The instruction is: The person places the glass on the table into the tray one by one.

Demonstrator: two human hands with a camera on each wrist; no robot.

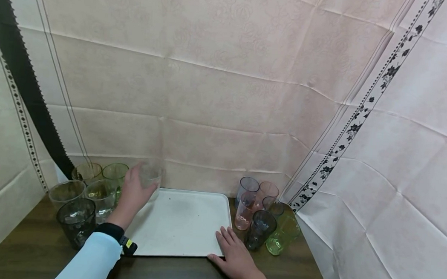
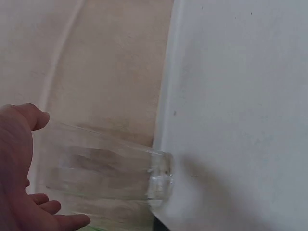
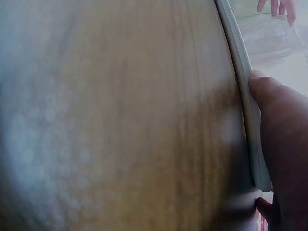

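Pale-blue sleeve (image 1: 89, 261) in the foreground, a person reaches across a dark wood worktop (image 1: 17, 250), the left grip (image 1: 134, 194) closed around a clear glass (image 1: 151, 175) near its rim, thumb to one side and fingers to the other. Everything appears to hinge on how the glass's base stands to the white tray (image 1: 187, 222): the glass is held roughly upright, its long axis running down from the grip, and in the left wrist view the base overlaps the tray's rear edge, close to the back left corner. Whether it touches cannot be told. Left is the nearer side by far; the right grip (image 1: 233, 253), fingers extended and nothing in hold, rests at the tray's front right corner, its thumb along the edge in the right wrist view. Just left of the tray, five tumblers (image 1: 98, 198) crowd together in yellow, green, clear and smoky tones, a dark one at the front; off its right side stands a second cluster (image 1: 260, 220) of blue-grey, pink, smoky and green. Neither glassware nor tray shows a readable brand or label, and the yellow patch on the black wristband (image 1: 112, 231) offers no legible lettering. Cloth (image 1: 211, 92) with floral borders hangs behind.
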